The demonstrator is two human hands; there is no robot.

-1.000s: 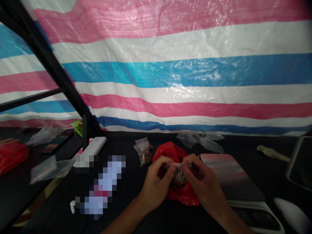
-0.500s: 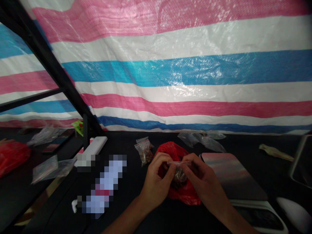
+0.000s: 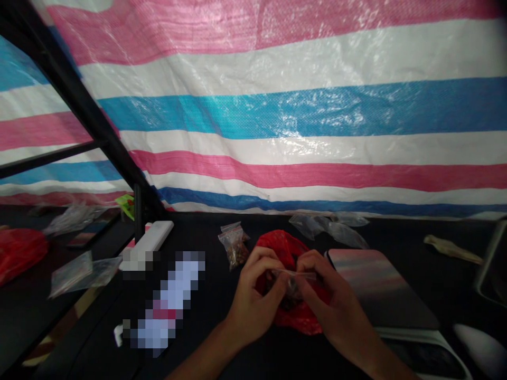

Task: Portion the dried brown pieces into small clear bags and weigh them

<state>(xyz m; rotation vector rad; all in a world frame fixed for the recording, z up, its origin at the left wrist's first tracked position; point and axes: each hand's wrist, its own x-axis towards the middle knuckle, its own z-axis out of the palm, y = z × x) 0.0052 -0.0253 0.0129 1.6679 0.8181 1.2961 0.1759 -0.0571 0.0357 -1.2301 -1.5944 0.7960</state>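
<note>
Between my two hands is a small clear zip bag (image 3: 293, 285), its top edge stretched sideways. My left hand (image 3: 259, 290) pinches the left end of that edge between thumb and fingers. On the other end, my right hand (image 3: 327, 295) grips it the same way. Below and behind them lies an open red plastic bag (image 3: 279, 240) with dark bits inside, partly hidden by the hands. What the zip bag holds is hard to make out. Just beyond my left hand, filled zip bags (image 3: 236, 248) with small brown pieces lie on the black table (image 3: 214, 327).
Flat clear bags (image 3: 328, 229) lie at the back, others (image 3: 79, 272) on the left. A grey flat device (image 3: 376, 285) is right of my hands, with a white mouse (image 3: 479, 345) nearby. A white power strip (image 3: 152, 240) and a black metal frame (image 3: 79, 105) stand left.
Both hands keep hold of the zip bag and have shifted slightly. Its top edge has dropped a little and now tilts. The filled bags have not moved.
</note>
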